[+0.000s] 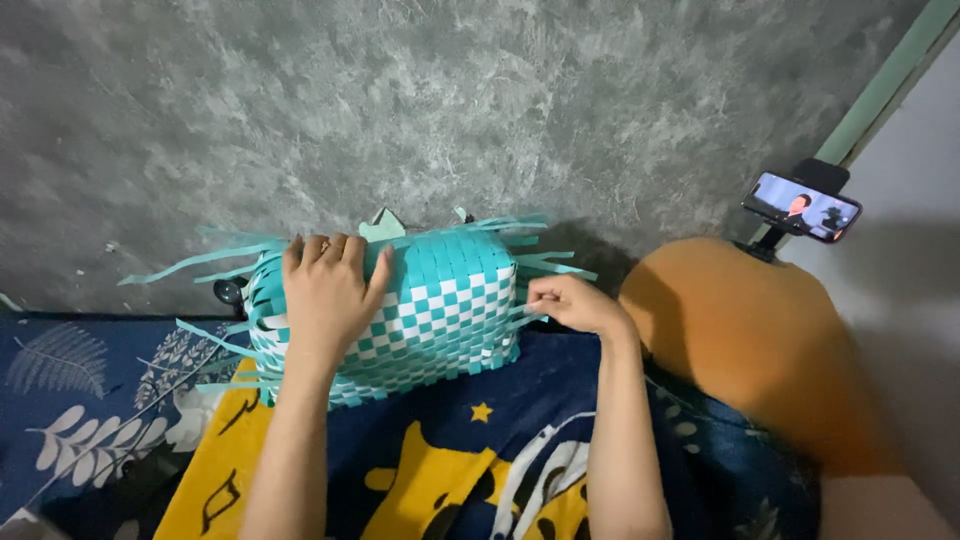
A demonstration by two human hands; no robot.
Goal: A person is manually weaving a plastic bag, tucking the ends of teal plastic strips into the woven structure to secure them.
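Pressing flat on the woven teal-and-white basket (400, 310), the left hand (325, 290) steadies it while the right hand (570, 302) pinches a loose strip (535, 265). Resting on the patterned bedsheet (450, 450), it looks light, springy; best gripped by its body.

one woven basket (440, 310), one phone (802, 206), two hands (325, 290)

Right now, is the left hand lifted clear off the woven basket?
No, the left hand lies flat on the teal and white woven basket, fingers curled over its top edge.
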